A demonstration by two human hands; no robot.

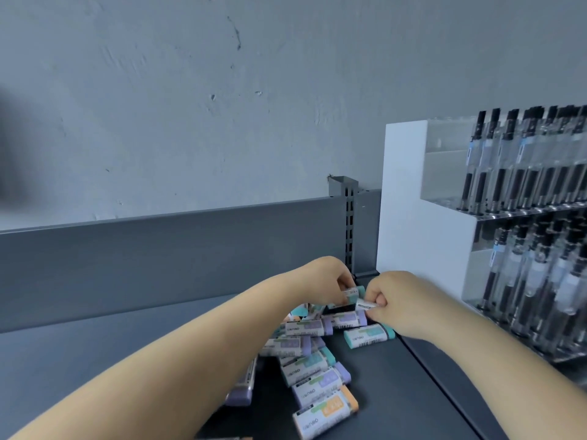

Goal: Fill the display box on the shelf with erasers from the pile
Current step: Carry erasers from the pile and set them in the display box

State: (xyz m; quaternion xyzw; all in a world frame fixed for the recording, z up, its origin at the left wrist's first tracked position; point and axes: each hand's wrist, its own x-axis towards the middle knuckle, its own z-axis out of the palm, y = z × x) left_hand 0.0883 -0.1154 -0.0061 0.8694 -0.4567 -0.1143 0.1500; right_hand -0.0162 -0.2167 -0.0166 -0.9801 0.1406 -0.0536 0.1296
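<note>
Both your hands are down at the far end of the pile of erasers [313,354], close together and nearly touching. Your left hand [330,277] has its fingers curled round a teal-ended eraser [351,295], pinching it just above the heap. Your right hand [390,296] is bunched tight, fingers curled on a white-sleeved eraser [365,304] right beside the first one. The pile sprawls across the dark grey shelf [397,392], purple, teal and orange ends jumbled at all angles, with one teal eraser [368,335] lying a little apart under your right wrist. Off to your right stands a clear stepped pen display [524,201] with a white side panel, packed with black-tipped pens. The display box for the erasers, you can't make out from here.
</note>
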